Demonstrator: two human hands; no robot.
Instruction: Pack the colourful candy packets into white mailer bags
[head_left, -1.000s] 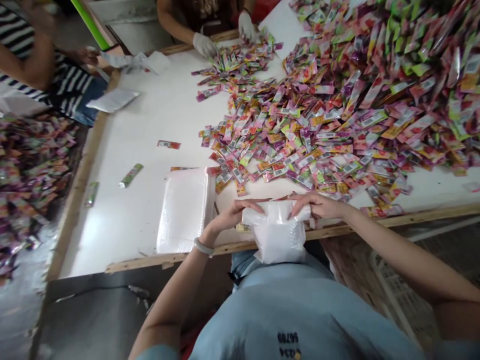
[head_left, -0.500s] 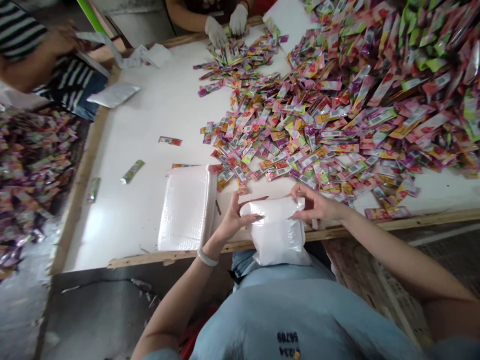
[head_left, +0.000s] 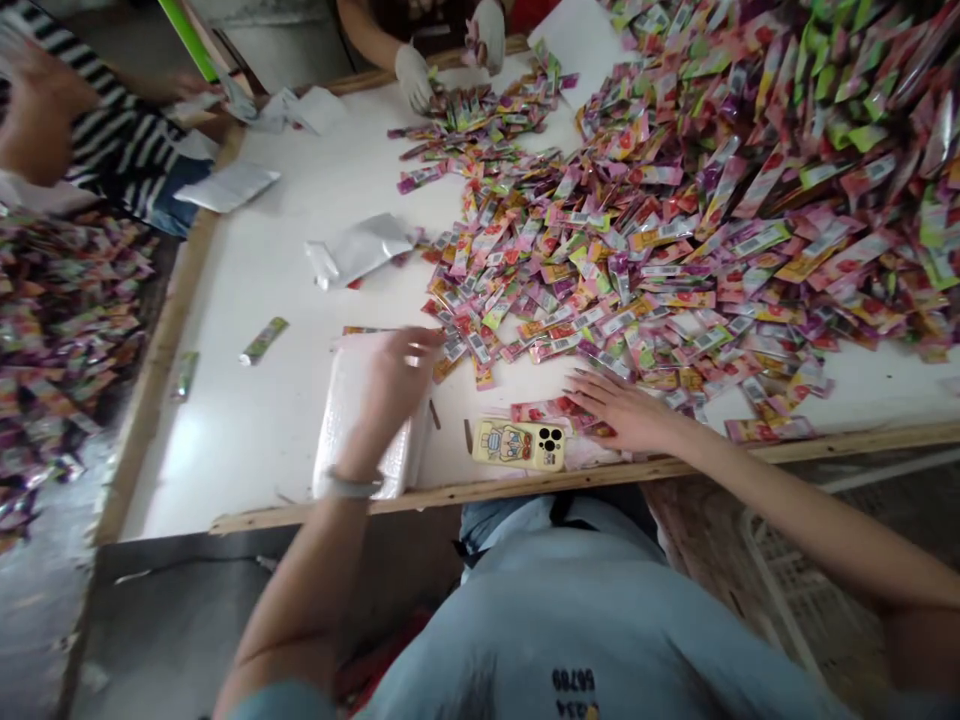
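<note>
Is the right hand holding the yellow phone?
No, the right hand lies flat and open on coloured sachets, while the yellow phone lies beside it on the table.

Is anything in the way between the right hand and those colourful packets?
Nothing visible. The right hand lies flat on the near edge of the packets; the phone sits beside it, not between.
</note>
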